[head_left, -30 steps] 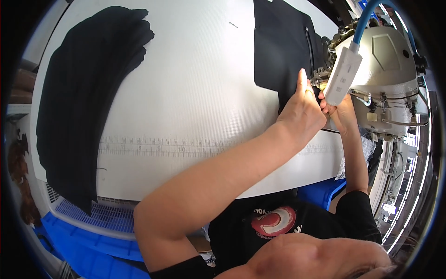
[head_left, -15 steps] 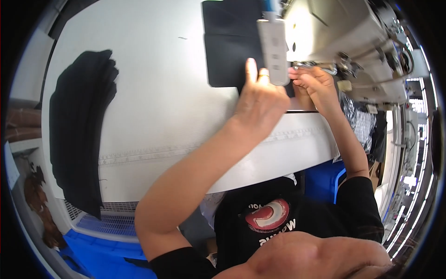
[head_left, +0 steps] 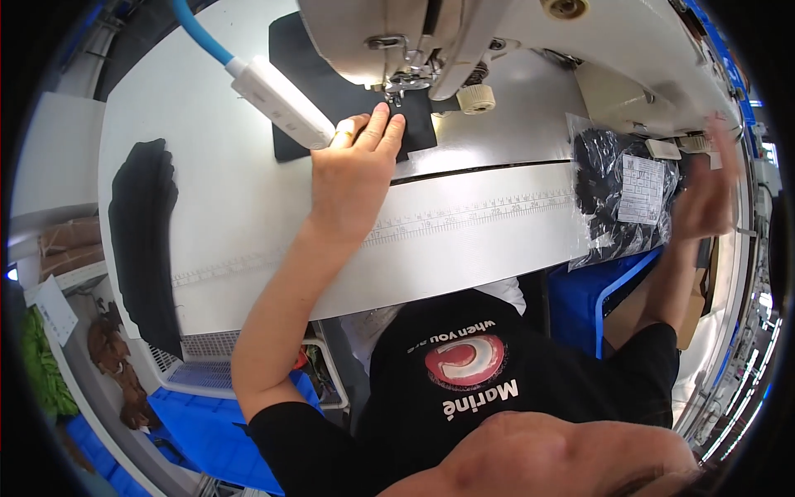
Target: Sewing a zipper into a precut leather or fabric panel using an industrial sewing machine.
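My left hand (head_left: 352,178) lies on a black fabric piece (head_left: 290,66) under the sewing machine's needle and presser foot (head_left: 396,89). Its fingers are stretched forward, with the tips right beside the foot. A white stick-shaped device (head_left: 281,103) on a blue cable overlaps the fabric and ends at my left hand; whether they touch is unclear. At the far right, my right hand (head_left: 704,203) is raised beside the end of the sewing machine (head_left: 613,41). Motion blurs its fingers, and nothing held can be made out.
A stack of black fabric pieces (head_left: 141,240) lies at the table's left. Printed ruler markings (head_left: 464,211) run along the front. Near the right edge sits a clear plastic bag (head_left: 642,190) of black material with a label. Blue crates (head_left: 592,298) and a white basket (head_left: 203,373) stand below.
My right hand has left the fabric near the needle and swung out to the right. My left hand stays on the fabric. The view has shifted, showing more of the machine.
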The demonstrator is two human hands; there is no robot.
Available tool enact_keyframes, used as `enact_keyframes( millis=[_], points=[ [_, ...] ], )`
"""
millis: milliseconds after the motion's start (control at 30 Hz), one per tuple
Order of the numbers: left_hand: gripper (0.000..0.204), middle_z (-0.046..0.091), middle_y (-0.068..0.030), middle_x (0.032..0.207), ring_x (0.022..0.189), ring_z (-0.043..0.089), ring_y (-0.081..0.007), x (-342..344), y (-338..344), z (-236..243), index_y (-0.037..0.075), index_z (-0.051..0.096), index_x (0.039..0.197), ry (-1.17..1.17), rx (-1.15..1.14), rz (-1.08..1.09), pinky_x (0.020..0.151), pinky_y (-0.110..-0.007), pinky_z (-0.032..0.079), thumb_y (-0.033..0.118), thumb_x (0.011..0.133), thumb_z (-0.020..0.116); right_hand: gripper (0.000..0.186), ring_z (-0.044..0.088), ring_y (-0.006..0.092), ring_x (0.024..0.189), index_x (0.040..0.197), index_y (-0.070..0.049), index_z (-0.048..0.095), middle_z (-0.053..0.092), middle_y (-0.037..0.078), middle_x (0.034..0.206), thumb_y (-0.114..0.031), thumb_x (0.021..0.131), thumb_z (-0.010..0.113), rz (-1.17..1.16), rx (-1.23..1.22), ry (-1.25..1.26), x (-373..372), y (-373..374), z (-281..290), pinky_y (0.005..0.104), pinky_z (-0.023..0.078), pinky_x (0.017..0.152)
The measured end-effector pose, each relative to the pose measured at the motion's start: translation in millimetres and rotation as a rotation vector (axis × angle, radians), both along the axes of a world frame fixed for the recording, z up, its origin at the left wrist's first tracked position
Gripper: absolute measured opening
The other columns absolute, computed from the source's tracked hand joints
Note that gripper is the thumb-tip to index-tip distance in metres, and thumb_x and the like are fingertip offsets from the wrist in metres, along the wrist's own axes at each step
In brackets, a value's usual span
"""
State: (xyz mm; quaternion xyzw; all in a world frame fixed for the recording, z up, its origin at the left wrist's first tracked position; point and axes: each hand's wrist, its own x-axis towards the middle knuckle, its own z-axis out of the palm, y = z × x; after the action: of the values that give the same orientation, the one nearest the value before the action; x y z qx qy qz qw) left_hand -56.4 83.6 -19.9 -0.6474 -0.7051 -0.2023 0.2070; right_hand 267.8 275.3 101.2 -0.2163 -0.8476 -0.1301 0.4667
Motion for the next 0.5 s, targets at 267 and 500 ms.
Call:
enact_keyframes(
  millis=[267,500],
  points=[
    [0.03,0.069,-0.0083,0.11,0.092,0.065,-0.0213,0.0,-0.3,8.3,0.008,0.071,0.101,-0.049,-0.008,-0.051,0.074,-0.036,0.056,0.021,0.075,0.075,0.027,0.06,0.0334,0.109,0.112,0.007,0.061,0.064,0.02,0.113,0.0,0.087,0.057,-0.462,-0.433,0.189,125.6,176.0,49.7,0.0434,0.046,0.096],
    [0.035,0.068,-0.0102,0.111,0.097,0.064,-0.0241,-2.0,0.5,7.6,0.006,0.07,0.104,-0.09,0.002,-0.051,0.096,-0.055,0.042,0.027,0.076,0.075,0.028,0.059,0.0325,0.11,0.114,0.006,0.059,0.062,0.02,0.115,-0.005,0.089,0.056,-0.443,-0.697,0.207,147.6,241.2,60.3,0.0422,0.045,0.097]
  ],
)
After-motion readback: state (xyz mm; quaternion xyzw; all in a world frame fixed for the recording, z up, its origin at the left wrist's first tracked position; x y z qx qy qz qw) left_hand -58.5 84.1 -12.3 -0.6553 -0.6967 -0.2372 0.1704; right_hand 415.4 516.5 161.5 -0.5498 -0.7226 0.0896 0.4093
